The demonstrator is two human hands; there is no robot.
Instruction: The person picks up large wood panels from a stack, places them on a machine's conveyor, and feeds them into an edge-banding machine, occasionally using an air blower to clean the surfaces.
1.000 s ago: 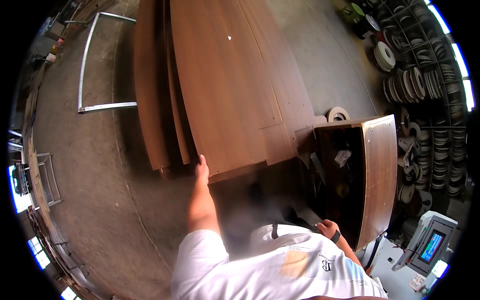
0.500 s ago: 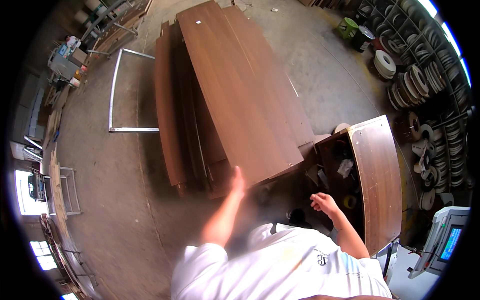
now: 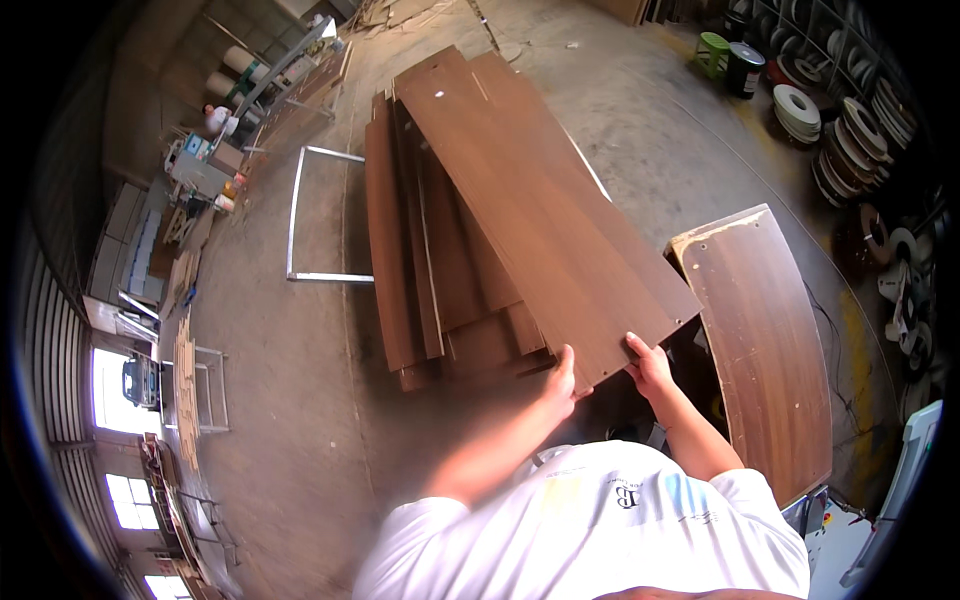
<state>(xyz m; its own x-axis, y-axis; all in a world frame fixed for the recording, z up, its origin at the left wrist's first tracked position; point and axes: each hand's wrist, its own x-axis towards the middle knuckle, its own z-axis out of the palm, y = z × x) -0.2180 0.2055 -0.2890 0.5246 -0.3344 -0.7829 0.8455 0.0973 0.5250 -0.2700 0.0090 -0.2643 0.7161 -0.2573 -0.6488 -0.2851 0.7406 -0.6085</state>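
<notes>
A long brown wooden panel (image 3: 550, 210) lies slanted on top of a stack of similar boards, its near end toward me. My left hand (image 3: 567, 378) grips the near left corner, thumb on the upper face and fingers beneath. At the near edge further right, my right hand (image 3: 648, 365) holds the same panel, its thumb also on top. The fingers under the panel are hidden. Small holes show near the panel's end. More brown boards (image 3: 400, 250) lie below and to the left of it.
To my right stands a wooden-topped cabinet (image 3: 765, 340). Rolls of edging strip (image 3: 797, 112) are piled and racked at the far right, near a green stool (image 3: 711, 52) and a black bucket (image 3: 745, 68). A metal frame (image 3: 296, 215) juts out left of the stack. Another person (image 3: 217, 120) is far left.
Both hands have closed on the near end of the top panel; before, the right hand was off it. That near end has shifted right, toward the cabinet. The view has turned too.
</notes>
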